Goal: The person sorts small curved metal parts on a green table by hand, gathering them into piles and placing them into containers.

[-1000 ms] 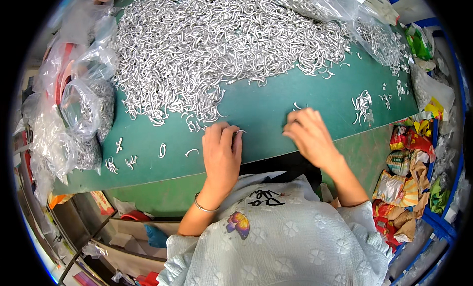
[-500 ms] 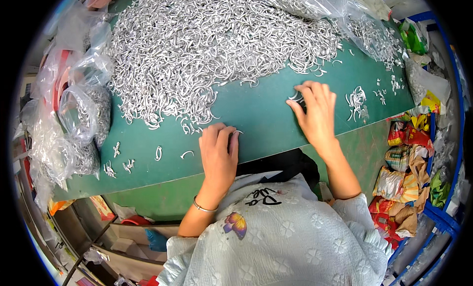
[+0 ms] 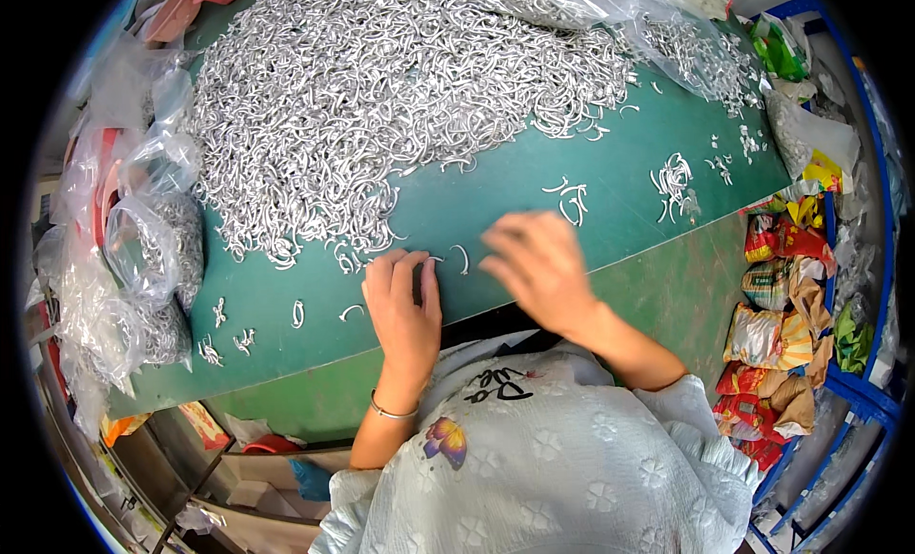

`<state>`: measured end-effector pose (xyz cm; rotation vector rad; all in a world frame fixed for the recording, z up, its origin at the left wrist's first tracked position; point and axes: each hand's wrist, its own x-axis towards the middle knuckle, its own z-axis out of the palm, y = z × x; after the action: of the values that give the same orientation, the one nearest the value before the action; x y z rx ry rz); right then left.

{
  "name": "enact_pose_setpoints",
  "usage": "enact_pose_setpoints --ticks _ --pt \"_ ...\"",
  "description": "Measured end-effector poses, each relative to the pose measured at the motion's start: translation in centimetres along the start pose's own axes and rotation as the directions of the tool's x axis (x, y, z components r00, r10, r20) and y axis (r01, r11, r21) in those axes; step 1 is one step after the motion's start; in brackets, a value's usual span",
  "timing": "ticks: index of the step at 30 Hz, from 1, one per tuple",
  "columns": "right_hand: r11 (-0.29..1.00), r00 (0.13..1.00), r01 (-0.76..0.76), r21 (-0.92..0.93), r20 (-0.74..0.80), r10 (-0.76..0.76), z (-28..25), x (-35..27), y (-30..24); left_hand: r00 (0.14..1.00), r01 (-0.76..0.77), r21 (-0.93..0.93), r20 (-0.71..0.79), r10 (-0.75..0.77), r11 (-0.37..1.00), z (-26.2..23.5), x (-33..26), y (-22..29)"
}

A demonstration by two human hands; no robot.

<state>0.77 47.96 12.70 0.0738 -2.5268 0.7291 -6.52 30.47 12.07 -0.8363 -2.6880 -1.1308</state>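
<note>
My left hand (image 3: 404, 301) rests at the near side of the green table (image 3: 496, 196), its thumb and fingers closed in a pinch. A small curved silver piece (image 3: 436, 258) shows at its fingertips. Another curved silver piece (image 3: 463, 259) lies on the table just right of that hand. My right hand (image 3: 545, 273) hovers close to this piece, smeared by motion, so its grip is unclear. Beyond my right hand lies a small group of curved pieces (image 3: 574, 202). A large heap of the same silver pieces (image 3: 353, 106) covers the far middle of the table.
Clear plastic bags of pieces (image 3: 157, 239) stand at the table's left edge. Another open bag (image 3: 677, 53) spills pieces at the far right. Small piles (image 3: 675, 185) lie to the right, with little clusters (image 3: 210, 351) at the near left. Colourful sacks (image 3: 767, 335) sit beside a blue rack.
My right hand has moved left and nearer, away from the small group of pieces now lying uncovered on the table. My left hand stays almost in place, still pinched.
</note>
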Motion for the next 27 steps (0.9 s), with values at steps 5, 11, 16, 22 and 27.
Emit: enact_pose_setpoints --ticks 5,11,16,22,27 --pt "0.94 0.972 -0.229 -0.254 -0.007 0.235 -3.2 0.1 2.7 0.999 -0.009 -0.007 -0.037 0.009 1.0 0.4 0.2 0.5" --pt "0.903 0.965 -0.262 -0.341 -0.065 0.255 -6.2 -3.0 8.2 0.978 -0.136 -0.095 0.147 0.149 0.986 0.1 -0.3 1.8" --pt "0.759 0.945 -0.326 -0.564 -0.212 0.248 -7.7 -2.2 7.9 0.961 -0.198 -0.113 0.173 0.215 0.974 0.1 -0.8 1.6" --pt "0.994 0.958 -0.085 0.075 0.279 0.061 -1.1 2.8 0.1 0.998 -0.019 -0.11 0.053 0.025 0.994 -2.2 -2.3 0.7" --pt "0.971 0.954 -0.142 0.191 0.287 0.084 2.0 2.8 -1.3 0.981 0.131 0.001 -0.144 -0.13 0.991 -4.4 -4.3 -1.6"
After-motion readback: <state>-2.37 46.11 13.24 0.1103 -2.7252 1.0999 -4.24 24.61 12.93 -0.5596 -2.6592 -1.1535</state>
